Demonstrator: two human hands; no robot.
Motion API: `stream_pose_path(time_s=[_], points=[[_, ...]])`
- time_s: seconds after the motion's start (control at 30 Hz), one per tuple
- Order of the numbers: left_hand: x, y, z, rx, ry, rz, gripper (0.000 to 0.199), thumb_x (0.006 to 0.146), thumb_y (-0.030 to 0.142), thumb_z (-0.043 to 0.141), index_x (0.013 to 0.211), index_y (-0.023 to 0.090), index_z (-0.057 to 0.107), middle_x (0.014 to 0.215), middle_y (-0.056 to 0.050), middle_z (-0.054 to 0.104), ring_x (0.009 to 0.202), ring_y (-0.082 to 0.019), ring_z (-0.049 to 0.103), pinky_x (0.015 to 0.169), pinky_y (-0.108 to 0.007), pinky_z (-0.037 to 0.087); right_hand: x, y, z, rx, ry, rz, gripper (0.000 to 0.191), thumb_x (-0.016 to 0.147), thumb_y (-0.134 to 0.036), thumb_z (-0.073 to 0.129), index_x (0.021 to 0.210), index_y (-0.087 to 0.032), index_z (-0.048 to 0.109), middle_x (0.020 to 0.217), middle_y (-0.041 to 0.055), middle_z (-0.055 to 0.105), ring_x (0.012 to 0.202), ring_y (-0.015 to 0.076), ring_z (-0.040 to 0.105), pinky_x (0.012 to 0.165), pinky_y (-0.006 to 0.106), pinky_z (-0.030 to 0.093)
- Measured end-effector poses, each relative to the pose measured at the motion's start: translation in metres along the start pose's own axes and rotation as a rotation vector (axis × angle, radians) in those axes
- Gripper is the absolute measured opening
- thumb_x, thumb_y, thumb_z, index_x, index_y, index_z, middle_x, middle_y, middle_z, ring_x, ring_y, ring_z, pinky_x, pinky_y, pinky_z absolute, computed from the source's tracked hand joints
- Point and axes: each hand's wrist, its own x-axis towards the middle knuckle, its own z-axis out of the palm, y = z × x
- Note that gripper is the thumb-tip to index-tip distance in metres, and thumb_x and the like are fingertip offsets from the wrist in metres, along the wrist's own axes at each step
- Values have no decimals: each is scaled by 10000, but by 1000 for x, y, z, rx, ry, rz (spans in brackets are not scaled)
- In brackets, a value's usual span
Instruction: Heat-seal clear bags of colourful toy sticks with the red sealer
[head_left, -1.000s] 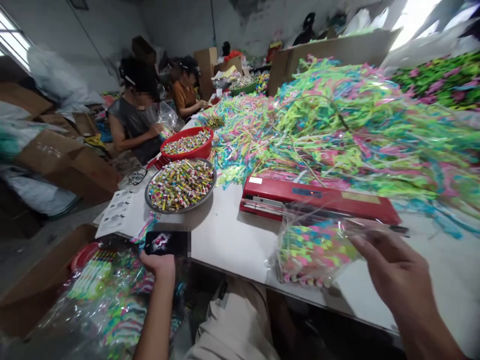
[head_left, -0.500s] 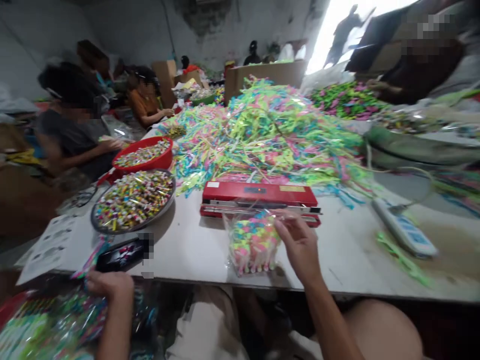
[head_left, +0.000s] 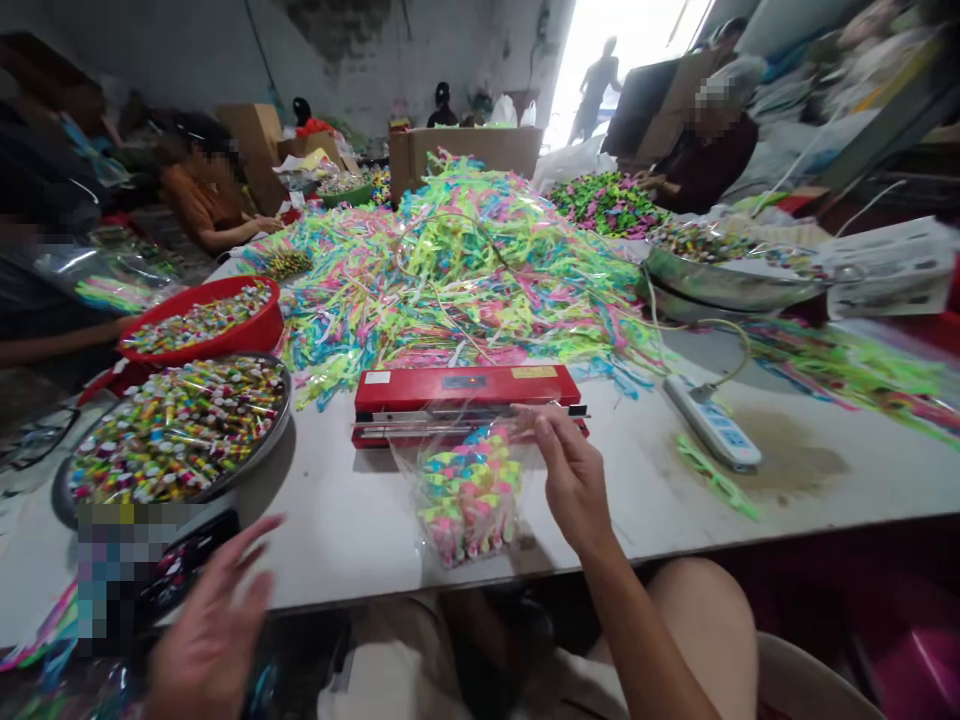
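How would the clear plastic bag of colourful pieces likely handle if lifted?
The clear plastic bag of colourful pieces would probably sag and flex, its film being thin and creased. Its contents may shift or bunch low, as they sit in the bottom, below a looser top.

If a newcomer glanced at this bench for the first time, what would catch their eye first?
Probably the big heap of neon streamers across the middle of the table. Next, the long red sealer in front of it, then the round metal bowl piled with small multicoloured pieces at the near left.
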Motion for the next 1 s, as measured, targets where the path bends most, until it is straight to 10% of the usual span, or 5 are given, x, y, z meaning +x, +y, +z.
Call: stream_pose_path(time_s=[0.13,0.27,0.4,0.53,1.0], points=[[34,59,93,-242,-353,124,634,874,458,873,1466,294,713,1532,-89,686,1420,-338,633,1189,-444,534,8,1,2,105,69,74,284,1080,-505,651,1051,-243,756,980,37,721,918,213,679,839,326,565],[62,91,137,-352,-297,235,192,896,418,859,974,244,876,1085,-85,820,1063,-269,762,937,-341,619,17,2,-9,244,96,131,306,1078,-541,630,1106,-254,732,1022,48,711,944,216,685,833,326,592],[58,90,134,-394,-99,308,132,912,368,852,883,242,878,977,-61,814,960,-234,756,867,-314,620,13,3,-15,257,-44,78,476,980,-552,780,1365,-303,653,1287,73,689,1157,242,674,961,356,602],[52,79,129,-459,51,246,169,949,387,829,901,237,887,985,-49,818,969,-213,758,889,-290,616,9,6,-7,219,-159,59,241,952,-452,843,1047,-264,724,1087,39,695,998,215,683,866,323,591],[71,71,130,-570,-93,121,339,865,439,912,1141,245,885,1191,-91,840,1146,-272,773,998,-346,629,10,2,0,147,-24,27,293,1035,-538,715,1137,-275,794,1157,62,729,1046,242,695,848,347,614]])
